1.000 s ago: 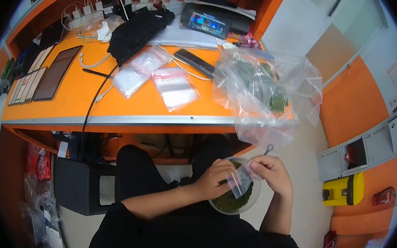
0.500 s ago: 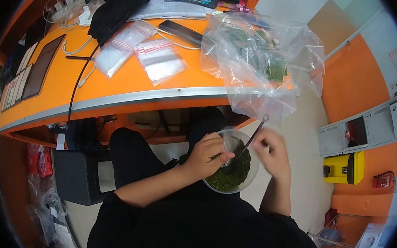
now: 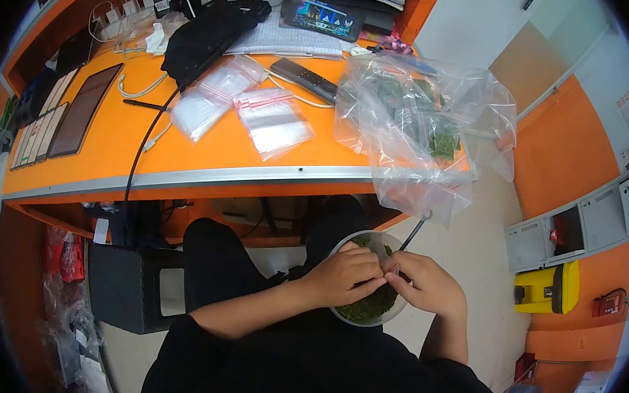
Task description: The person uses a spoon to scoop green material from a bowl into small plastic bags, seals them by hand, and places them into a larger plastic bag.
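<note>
A translucent round tub (image 3: 361, 321) of dark green shredded leaf (image 3: 376, 305) sits at my lap. Over its mouth, my left hand (image 3: 349, 277) is closed, thumb against fingers. My right hand (image 3: 429, 283) meets it at the fingertips, also pinched. Between them is a thin clear piece that looks like a small plastic bag (image 3: 395, 268), mostly hidden by the fingers. From the tub sticks up a dark handle (image 3: 415, 232) with a ring at its end; its lower part is out of sight behind my right hand.
On the orange desk (image 3: 221, 156) lie flat packs of clear zip bags (image 3: 272, 123), a black remote (image 3: 303, 79), a tablet (image 3: 85, 108) and a lit phone (image 3: 321, 16). A large clear bag (image 3: 423, 124) with green leaf overhangs the desk edge. A black stool (image 3: 126, 285) stands left.
My right hand has come left from beside the handle to meet my left fingertips over the tub. The whole view has shifted slightly, moving the desk down and right.
</note>
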The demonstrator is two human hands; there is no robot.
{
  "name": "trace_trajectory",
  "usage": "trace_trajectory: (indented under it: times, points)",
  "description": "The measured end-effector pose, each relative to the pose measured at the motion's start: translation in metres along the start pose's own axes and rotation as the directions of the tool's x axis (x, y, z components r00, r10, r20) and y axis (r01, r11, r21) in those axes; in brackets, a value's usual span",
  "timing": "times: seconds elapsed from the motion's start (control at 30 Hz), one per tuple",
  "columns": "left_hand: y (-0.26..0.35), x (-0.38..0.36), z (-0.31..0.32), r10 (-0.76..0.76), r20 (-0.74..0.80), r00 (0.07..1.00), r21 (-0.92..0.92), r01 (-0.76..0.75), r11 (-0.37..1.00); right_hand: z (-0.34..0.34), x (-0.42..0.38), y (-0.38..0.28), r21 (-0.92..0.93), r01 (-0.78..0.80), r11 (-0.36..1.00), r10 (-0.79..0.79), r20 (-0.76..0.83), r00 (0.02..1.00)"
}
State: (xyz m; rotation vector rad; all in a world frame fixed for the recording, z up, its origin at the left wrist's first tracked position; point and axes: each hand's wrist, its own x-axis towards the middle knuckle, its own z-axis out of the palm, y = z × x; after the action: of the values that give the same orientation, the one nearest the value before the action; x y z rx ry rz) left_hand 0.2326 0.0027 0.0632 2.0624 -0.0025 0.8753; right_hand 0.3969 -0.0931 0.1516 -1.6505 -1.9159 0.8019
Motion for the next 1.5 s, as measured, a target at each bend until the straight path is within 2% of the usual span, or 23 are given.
trace_trajectory:
  times: [0.07, 0.13, 0.27, 0.37, 0.43, 0.57, 0.67, 0.73, 0.77, 0.83, 0.87, 0.93, 0.97, 1.03, 1.17, 1.2, 1.23, 1.27, 1.3, 1.33, 1.37, 1.43, 1.5]
  points:
    - [0.001, -0.001, 0.002, 0.011, -0.028, 1.0, -0.001, -0.011, 1.0, 0.001, -0.001, 0.002, -0.002, -0.004, 1.0, 0.004, -0.002, 1.0]
    - [0.001, -0.001, 0.005, -0.066, -0.096, 0.993, -0.059, 0.061, 0.996, 0.002, -0.002, 0.011, 0.075, 0.029, 0.997, -0.031, 0.019, 0.999]
    - [0.004, 0.0, 0.004, -0.071, -0.128, 0.989, -0.047, 0.066, 0.997, 0.007, -0.003, 0.003, -0.001, 0.037, 0.999, -0.037, -0.012, 0.999]
    - [0.0, -0.002, 0.004, -0.03, -0.049, 0.998, 0.075, 0.033, 0.997, 0.013, -0.004, 0.009, -0.059, 0.019, 0.998, -0.022, -0.047, 0.999]
    - [0.0, -0.002, 0.008, 0.074, -0.11, 0.991, 0.114, -0.062, 0.992, 0.013, -0.005, 0.009, -0.073, -0.009, 0.997, 0.008, -0.007, 1.0]
    - [0.006, 0.001, 0.014, 0.084, -0.16, 0.984, 0.107, -0.067, 0.992, 0.006, -0.007, 0.006, -0.145, 0.034, 0.989, -0.038, -0.03, 0.999]
    - [0.008, 0.003, 0.014, 0.075, -0.158, 0.985, 0.119, -0.056, 0.991, 0.005, -0.008, 0.011, -0.193, 0.082, 0.978, -0.1, -0.087, 0.991]
    - [0.006, 0.002, 0.012, 0.029, -0.162, 0.986, 0.195, 0.003, 0.981, 0.0, -0.011, 0.019, -0.345, -0.074, 0.935, -0.019, -0.261, 0.965]
    - [0.004, 0.001, 0.011, 0.033, -0.165, 0.986, 0.195, 0.0, 0.981, -0.002, -0.011, 0.017, -0.35, -0.073, 0.934, -0.022, -0.261, 0.965]
    - [0.006, -0.001, 0.012, -0.011, -0.064, 0.998, 0.155, 0.021, 0.988, -0.002, -0.012, 0.014, -0.277, -0.15, 0.949, 0.097, -0.196, 0.976]
    - [0.008, -0.001, 0.012, -0.013, -0.062, 0.998, 0.152, 0.022, 0.988, -0.002, -0.013, 0.014, -0.275, -0.154, 0.949, 0.101, -0.195, 0.975]
    - [0.019, 0.01, 0.004, 0.087, -0.162, 0.983, 0.205, -0.052, 0.977, -0.004, -0.013, 0.015, -0.015, -0.202, 0.979, 0.2, -0.08, 0.976]
    - [0.019, 0.01, 0.005, 0.088, -0.159, 0.983, 0.203, -0.055, 0.978, -0.001, -0.014, 0.018, -0.014, -0.205, 0.979, 0.203, -0.084, 0.976]
    - [0.018, 0.009, 0.007, 0.023, 0.0, 1.0, 0.325, -0.022, 0.945, 0.006, -0.015, 0.029, 0.103, -0.176, 0.979, 0.176, 0.006, 0.984]
    - [0.006, 0.001, 0.011, -0.077, 0.007, 0.997, 0.258, 0.073, 0.964, 0.002, -0.013, 0.027, 0.087, -0.285, 0.955, 0.279, 0.075, 0.957]
    - [0.003, 0.002, 0.009, -0.108, -0.007, 0.994, 0.22, 0.107, 0.97, 0.004, -0.01, 0.018, 0.144, -0.169, 0.975, 0.187, -0.119, 0.975]
    - [0.001, 0.001, 0.008, -0.145, -0.017, 0.989, 0.176, 0.146, 0.973, 0.006, -0.011, 0.012, 0.179, -0.054, 0.982, 0.108, -0.311, 0.944]
    - [0.0, 0.001, 0.007, -0.122, -0.028, 0.992, 0.157, 0.125, 0.98, 0.001, -0.014, 0.014, 0.143, 0.105, 0.984, -0.062, -0.277, 0.959]
    - [0.001, 0.001, 0.006, -0.134, -0.022, 0.991, 0.139, 0.136, 0.981, 0.0, -0.013, 0.014, 0.152, 0.084, 0.985, -0.04, -0.272, 0.962]
    - [0.004, 0.002, 0.005, -0.178, -0.028, 0.984, 0.011, 0.178, 0.984, 0.001, -0.011, 0.013, -0.082, 0.22, 0.972, -0.234, -0.262, 0.936]
    - [0.004, 0.002, 0.005, -0.22, -0.028, 0.975, -0.114, 0.216, 0.97, 0.002, -0.01, 0.01, -0.308, 0.347, 0.886, -0.418, -0.207, 0.885]
    - [0.002, 0.002, 0.006, -0.193, -0.027, 0.981, -0.095, 0.189, 0.977, 0.002, -0.01, 0.004, -0.343, 0.347, 0.873, -0.428, -0.196, 0.882]
    - [0.003, 0.001, 0.006, -0.212, 0.04, 0.976, -0.096, 0.215, 0.972, 0.003, -0.012, 0.008, -0.28, 0.345, 0.896, -0.393, -0.134, 0.91]
